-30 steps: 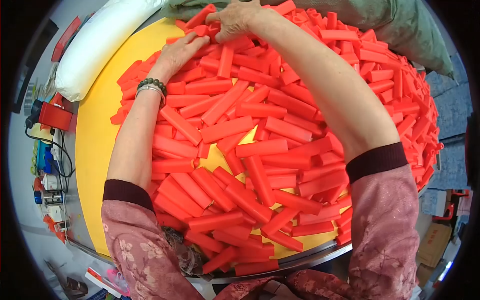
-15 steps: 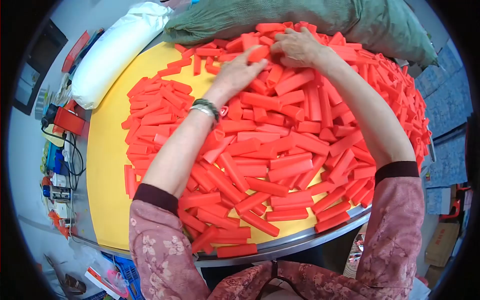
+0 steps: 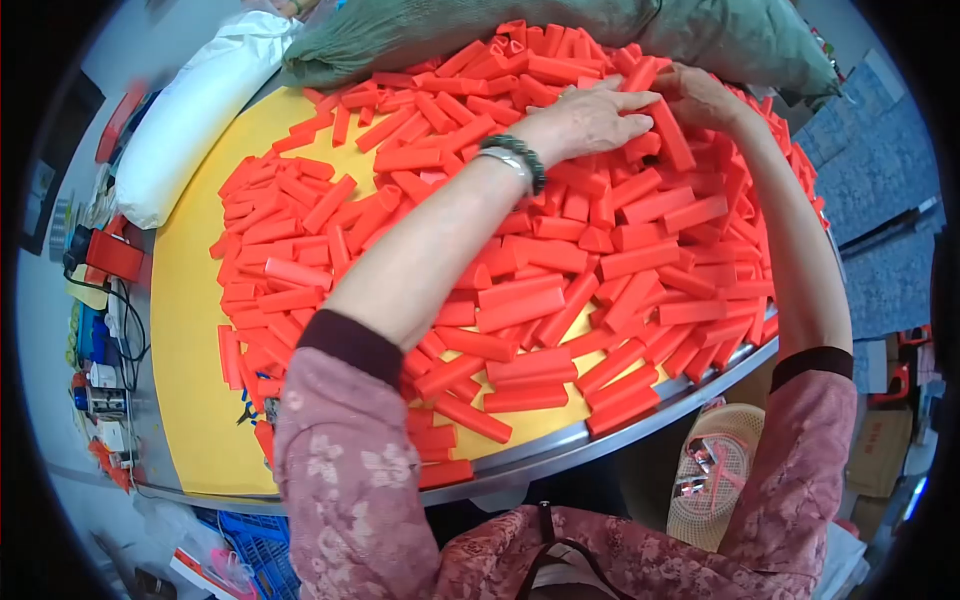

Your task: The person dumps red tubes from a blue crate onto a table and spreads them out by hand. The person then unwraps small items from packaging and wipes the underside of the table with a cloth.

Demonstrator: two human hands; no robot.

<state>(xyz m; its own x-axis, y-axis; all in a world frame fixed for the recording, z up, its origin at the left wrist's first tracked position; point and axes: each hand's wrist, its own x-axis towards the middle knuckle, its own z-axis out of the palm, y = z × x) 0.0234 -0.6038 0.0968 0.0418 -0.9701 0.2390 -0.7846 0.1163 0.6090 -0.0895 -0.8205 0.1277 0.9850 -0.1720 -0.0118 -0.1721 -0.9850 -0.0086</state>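
Observation:
Short red tubes (image 3: 520, 300) lie heaped over a yellow table surface (image 3: 190, 330). My left hand (image 3: 590, 122), with a dark bead bracelet and a silver bangle at the wrist, lies over the upper part of the heap, its fingers spread and pointing right, touching the tubes. My right hand (image 3: 697, 97) is bent down into the tubes just to its right, at the upper right of the heap; its fingertips are hidden among them. One tube lies slanted between the two hands.
A green sack (image 3: 480, 38) lies along the table's far edge, with a white bag (image 3: 195, 125) at the far left. A red box (image 3: 113, 256) with a cable, jars and small items stand beyond the left edge. A metal rim (image 3: 560, 440) borders the near side. A woven seat (image 3: 715, 470) is below.
Both hands have moved right across the heap. Tubes at the upper left are now uncovered, and the view has shifted over the table.

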